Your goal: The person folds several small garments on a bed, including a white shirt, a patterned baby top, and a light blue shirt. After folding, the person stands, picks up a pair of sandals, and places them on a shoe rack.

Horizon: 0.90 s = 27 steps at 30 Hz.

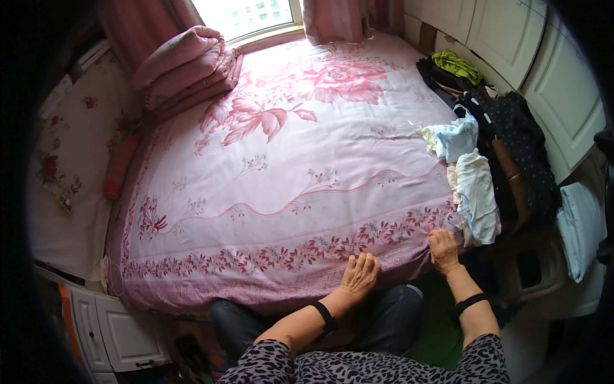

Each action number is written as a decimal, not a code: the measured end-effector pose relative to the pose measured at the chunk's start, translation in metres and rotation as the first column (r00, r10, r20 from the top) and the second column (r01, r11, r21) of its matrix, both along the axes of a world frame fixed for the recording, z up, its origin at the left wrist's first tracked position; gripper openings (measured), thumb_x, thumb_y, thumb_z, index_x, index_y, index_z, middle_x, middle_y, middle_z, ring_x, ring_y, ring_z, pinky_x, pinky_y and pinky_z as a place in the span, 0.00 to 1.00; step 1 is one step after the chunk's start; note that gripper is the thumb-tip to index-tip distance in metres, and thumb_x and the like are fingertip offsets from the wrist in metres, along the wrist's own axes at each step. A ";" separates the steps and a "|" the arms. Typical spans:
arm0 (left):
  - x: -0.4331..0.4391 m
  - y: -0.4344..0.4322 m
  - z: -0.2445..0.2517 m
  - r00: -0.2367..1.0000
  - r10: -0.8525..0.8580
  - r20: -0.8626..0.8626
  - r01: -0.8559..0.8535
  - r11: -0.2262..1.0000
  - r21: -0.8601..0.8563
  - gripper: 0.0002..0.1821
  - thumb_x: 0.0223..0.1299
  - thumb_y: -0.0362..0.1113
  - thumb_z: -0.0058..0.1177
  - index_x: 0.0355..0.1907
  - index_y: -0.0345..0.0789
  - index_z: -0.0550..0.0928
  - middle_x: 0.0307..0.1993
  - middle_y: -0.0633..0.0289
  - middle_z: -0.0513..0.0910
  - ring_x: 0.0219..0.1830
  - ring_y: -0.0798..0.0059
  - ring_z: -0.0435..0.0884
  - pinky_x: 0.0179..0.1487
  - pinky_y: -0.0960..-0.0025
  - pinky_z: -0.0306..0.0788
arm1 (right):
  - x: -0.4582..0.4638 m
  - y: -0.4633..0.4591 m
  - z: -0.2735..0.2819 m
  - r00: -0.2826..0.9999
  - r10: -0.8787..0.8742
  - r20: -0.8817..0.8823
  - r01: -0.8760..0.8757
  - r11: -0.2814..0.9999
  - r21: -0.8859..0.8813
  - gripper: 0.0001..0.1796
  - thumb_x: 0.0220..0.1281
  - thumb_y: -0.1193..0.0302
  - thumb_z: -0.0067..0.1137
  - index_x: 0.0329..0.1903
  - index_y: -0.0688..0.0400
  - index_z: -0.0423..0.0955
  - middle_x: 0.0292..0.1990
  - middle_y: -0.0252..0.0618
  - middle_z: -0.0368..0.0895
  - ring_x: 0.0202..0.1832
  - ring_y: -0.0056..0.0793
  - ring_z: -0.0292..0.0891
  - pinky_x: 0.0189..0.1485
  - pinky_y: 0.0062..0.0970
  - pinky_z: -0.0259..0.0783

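Note:
A pink bedsheet (297,201) with a large flower print and a leafy border covers the bed in front of me. On its near edge lies my left hand (360,275), fingers pointing away from me. Its thumb is hidden, so a grip on the cloth cannot be made out. Farther right, my right hand (444,250) has its fingers curled onto the sheet's edge, where the fabric is creased. Just beyond it are a rolled white cloth garment (476,197) and a crumpled pale blue garment (458,137).
Dark clothes (523,129) and a lime-green garment (456,66) lie along the white cabinets (561,91). Folded pink quilts (192,72) are stacked at the far left, near the window (249,17). A plastic stool (527,269) stands at right, a white drawer cabinet (127,331) at lower left.

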<state>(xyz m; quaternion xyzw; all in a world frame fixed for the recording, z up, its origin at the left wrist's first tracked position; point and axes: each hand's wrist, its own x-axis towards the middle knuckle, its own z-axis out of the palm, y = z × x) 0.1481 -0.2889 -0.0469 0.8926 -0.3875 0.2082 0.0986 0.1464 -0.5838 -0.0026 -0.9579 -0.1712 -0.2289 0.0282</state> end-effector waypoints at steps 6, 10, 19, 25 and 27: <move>0.003 -0.017 0.001 0.996 0.038 -0.084 -0.046 0.993 -0.106 0.04 0.55 0.35 0.51 0.32 0.37 0.76 0.32 0.59 0.76 0.39 0.64 0.76 0.44 0.60 0.68 | -0.014 -0.001 -0.009 0.977 0.206 -0.053 -0.201 0.977 0.074 0.21 0.51 0.68 0.69 0.47 0.58 0.74 0.47 0.45 0.76 0.53 0.46 0.74 0.63 0.45 0.66; 0.007 -0.020 0.005 0.966 0.136 -0.220 -0.172 0.972 -0.158 0.04 0.54 0.33 0.53 0.30 0.37 0.74 0.30 0.55 0.76 0.34 0.59 0.78 0.39 0.59 0.71 | -0.003 -0.007 -0.020 0.966 0.246 0.076 -0.247 0.969 0.003 0.10 0.54 0.70 0.63 0.38 0.57 0.73 0.40 0.41 0.75 0.46 0.41 0.75 0.56 0.41 0.69; 0.022 -0.023 0.023 0.807 0.270 -0.526 -0.288 0.956 0.049 0.19 0.70 0.49 0.51 0.29 0.36 0.75 0.25 0.49 0.83 0.28 0.48 0.84 0.29 0.49 0.74 | 0.032 -0.002 -0.035 0.991 0.129 -0.031 -0.123 0.983 0.137 0.17 0.66 0.61 0.60 0.24 0.53 0.68 0.20 0.39 0.75 0.23 0.39 0.77 0.25 0.36 0.72; 0.020 -0.019 0.022 0.705 0.212 -0.677 -0.164 0.977 0.136 0.19 0.71 0.51 0.48 0.33 0.37 0.78 0.26 0.48 0.84 0.30 0.46 0.84 0.35 0.45 0.75 | 0.014 -0.011 -0.037 0.975 0.179 -0.129 -0.159 0.976 0.151 0.18 0.63 0.59 0.63 0.23 0.52 0.69 0.18 0.38 0.76 0.21 0.38 0.78 0.24 0.35 0.72; 0.024 -0.019 0.020 0.679 0.200 -0.706 -0.163 0.979 0.121 0.19 0.71 0.51 0.47 0.34 0.37 0.78 0.29 0.48 0.84 0.34 0.46 0.84 0.38 0.45 0.75 | 0.018 -0.009 -0.039 0.974 0.166 -0.156 -0.148 0.982 0.119 0.17 0.62 0.59 0.63 0.23 0.52 0.69 0.18 0.38 0.76 0.21 0.38 0.77 0.24 0.36 0.72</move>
